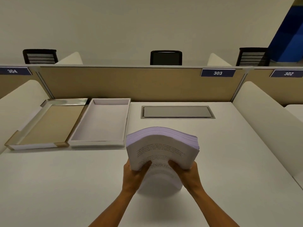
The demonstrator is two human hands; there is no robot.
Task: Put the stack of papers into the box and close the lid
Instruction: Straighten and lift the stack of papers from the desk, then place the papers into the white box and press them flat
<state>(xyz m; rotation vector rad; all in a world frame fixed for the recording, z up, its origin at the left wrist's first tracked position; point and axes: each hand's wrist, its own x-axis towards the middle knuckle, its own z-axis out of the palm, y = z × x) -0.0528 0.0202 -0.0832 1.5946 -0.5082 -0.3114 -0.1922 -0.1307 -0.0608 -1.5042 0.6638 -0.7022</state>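
Box (100, 122): its open top faces you, nothing inside.
Lid (47, 123): lies upturned touching the box's left side.
Desk (65, 185): bare in front of both, so you can pass there.
Partition (123, 82): walls off the far edge just behind the box.
Right: the side panel (265, 120) hems you in.

Both forearms reach forward, the left hand (134, 175) and right hand (186, 173) clamped side by side, thumbs on top.

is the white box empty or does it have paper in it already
Empty. The box shows only its bare white floor; the papers are held above the desk in the left hand and right hand.
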